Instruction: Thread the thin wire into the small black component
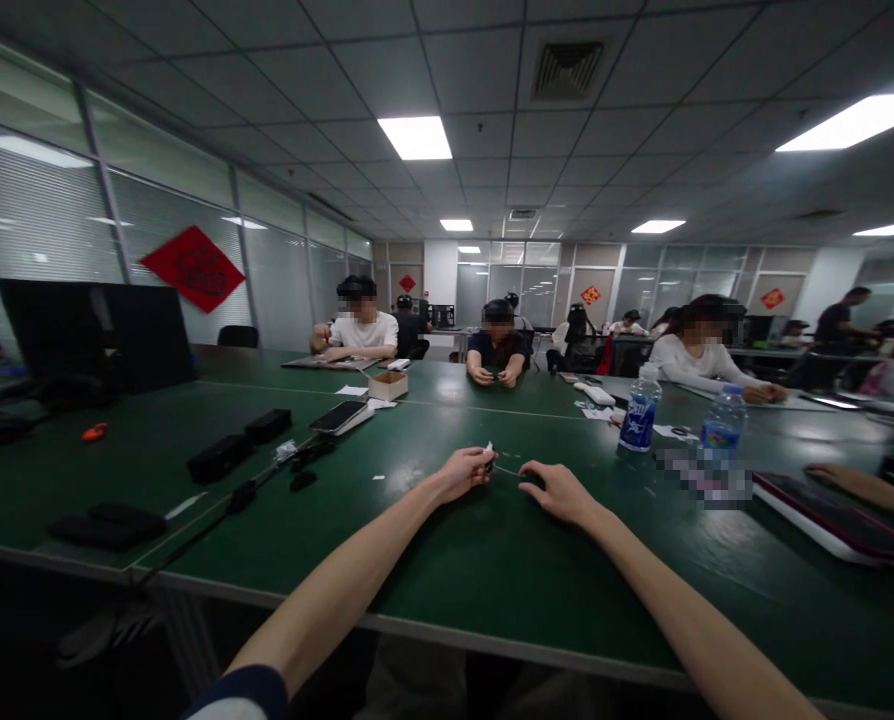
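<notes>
Over the middle of the green table (432,560), my left hand (462,475) is closed in a pinch. A small white piece (490,449) sticks up from its fingertips; its kind is too small to make out. A thin pale cord (508,471) spans the short gap between my two hands. My right hand (559,492) curls at the cord's other end, thumb and forefinger around something small and dark that I cannot make out.
Left stand black boxes (220,458), a phone (338,416), a black cable (241,497) and an open carton (388,385). Right are two water bottles (640,408) (722,425) and a red-edged device (837,515). A co-worker's arm (859,487) reaches in there; others sit opposite.
</notes>
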Available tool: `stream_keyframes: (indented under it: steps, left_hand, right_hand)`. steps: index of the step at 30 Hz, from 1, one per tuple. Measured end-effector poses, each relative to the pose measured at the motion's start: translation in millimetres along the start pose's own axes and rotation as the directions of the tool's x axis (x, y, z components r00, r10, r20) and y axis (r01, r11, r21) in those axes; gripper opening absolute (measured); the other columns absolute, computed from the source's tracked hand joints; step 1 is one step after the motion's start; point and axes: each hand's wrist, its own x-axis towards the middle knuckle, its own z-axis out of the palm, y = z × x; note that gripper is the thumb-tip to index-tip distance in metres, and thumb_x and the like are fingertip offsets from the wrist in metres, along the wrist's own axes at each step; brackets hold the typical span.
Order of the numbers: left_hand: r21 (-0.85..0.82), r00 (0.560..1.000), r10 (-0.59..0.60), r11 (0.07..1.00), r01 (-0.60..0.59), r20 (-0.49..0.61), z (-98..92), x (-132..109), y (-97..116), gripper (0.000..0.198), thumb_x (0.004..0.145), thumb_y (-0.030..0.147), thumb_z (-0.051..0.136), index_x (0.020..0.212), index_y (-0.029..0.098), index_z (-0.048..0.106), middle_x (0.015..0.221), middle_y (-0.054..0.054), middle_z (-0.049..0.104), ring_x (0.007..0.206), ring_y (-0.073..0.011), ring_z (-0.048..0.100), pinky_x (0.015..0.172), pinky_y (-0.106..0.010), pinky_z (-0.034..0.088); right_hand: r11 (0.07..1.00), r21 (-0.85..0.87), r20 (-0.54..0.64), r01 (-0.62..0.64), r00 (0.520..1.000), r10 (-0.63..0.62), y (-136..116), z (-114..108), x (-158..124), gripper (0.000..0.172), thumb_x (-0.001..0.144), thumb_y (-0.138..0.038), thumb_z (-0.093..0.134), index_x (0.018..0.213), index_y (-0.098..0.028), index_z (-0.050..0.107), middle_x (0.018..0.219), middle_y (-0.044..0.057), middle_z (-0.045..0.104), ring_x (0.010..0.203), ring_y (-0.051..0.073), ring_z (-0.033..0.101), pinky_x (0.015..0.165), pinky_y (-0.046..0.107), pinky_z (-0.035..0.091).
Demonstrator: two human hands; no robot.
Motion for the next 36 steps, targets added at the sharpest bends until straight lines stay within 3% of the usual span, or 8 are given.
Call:
stream_keyframes:
  steps: [14, 22, 27, 36]
  left_hand:
    - [0.102, 0.998, 0.057, 0.993, -0.058, 0.009, 7.7, -6.1, -0.2, 0.032, 0.074, 0.029, 0.069, 0.098, 0.009, 0.064, 0.086, -0.009, 0.061, 0.065, -0.0082, 0.055, 0.063, -0.022, 0.046]
    - [0.068, 0.998, 0.045, 0.997, -0.048, 0.037, 5.7, -6.1, -0.2, 0.028, 0.074, 0.023, 0.068, 0.098, 0.008, 0.064, 0.089, -0.010, 0.062, 0.067, -0.0091, 0.057, 0.068, -0.025, 0.048]
    - [0.028, 1.000, 0.004, 1.000, -0.003, -0.016, 7.0, -5.1, 0.7, 0.024, 0.074, 0.017, 0.068, 0.095, 0.006, 0.064, 0.085, -0.010, 0.063, 0.067, -0.0098, 0.059, 0.072, -0.027, 0.049]
    - [0.057, 0.999, 0.045, 0.997, -0.044, -0.028, 5.8, -2.8, -3.5, 0.027, 0.072, 0.023, 0.072, 0.093, 0.007, 0.065, 0.083, -0.008, 0.062, 0.063, -0.0081, 0.057, 0.065, -0.023, 0.048]
  right_hand:
    - [0.996, -0.069, 0.045, -0.049, 0.998, 0.052, 2.9, 0.6, -2.2, 0.029, 0.085, -0.040, 0.052, 0.112, -0.030, 0.053, 0.097, 0.002, 0.064, 0.085, 0.019, 0.060, 0.070, 0.027, 0.041]
    - [0.997, -0.066, 0.033, -0.039, 0.999, 0.041, 2.6, 1.2, -2.8, 0.028, 0.086, -0.039, 0.049, 0.111, -0.028, 0.056, 0.102, 0.003, 0.064, 0.090, 0.020, 0.059, 0.075, 0.028, 0.041]
    - [0.995, -0.082, 0.036, -0.050, 0.998, 0.053, 2.5, 0.6, -2.2, 0.029, 0.086, -0.040, 0.049, 0.111, -0.028, 0.056, 0.102, 0.003, 0.064, 0.088, 0.020, 0.060, 0.073, 0.028, 0.042]
    - [0.998, -0.047, 0.054, -0.050, 0.997, 0.053, -3.2, -8.5, -2.9, 0.033, 0.086, -0.047, 0.046, 0.108, -0.027, 0.060, 0.100, 0.005, 0.065, 0.086, 0.021, 0.060, 0.072, 0.029, 0.043]
